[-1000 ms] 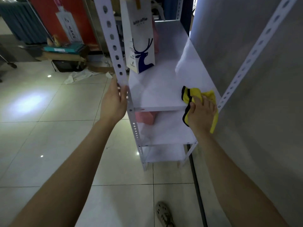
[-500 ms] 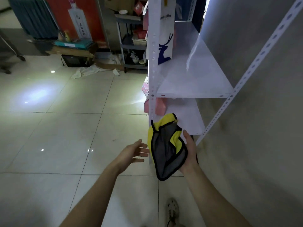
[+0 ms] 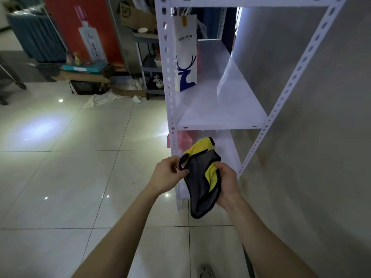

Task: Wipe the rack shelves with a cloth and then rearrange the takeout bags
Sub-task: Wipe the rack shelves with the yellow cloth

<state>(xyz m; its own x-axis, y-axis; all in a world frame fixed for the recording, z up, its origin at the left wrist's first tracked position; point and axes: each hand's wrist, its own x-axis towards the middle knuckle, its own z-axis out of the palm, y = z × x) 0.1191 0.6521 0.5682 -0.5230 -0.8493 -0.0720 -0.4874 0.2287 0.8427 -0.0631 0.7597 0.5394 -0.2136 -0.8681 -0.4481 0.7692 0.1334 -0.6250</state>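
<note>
Fingertips [image 3: 185, 171] of my left hand [image 3: 166, 175] pinch the black-trimmed edge of a yellow and grey microfibre cloth [image 3: 200, 183]. My right hand [image 3: 226, 185] curls round its other side, thumb on top. The cloth hangs in the air between them, in front of the white metal rack [image 3: 170, 97], touching no shelf. Beyond, a Luckin Coffee paper bag [image 3: 185, 57] stands upright at the far left of the middle shelf [image 3: 220, 117]. My worry is that a loose regrip drops the cloth on the floor, or a wide wipe topples that tall bag.
</note>
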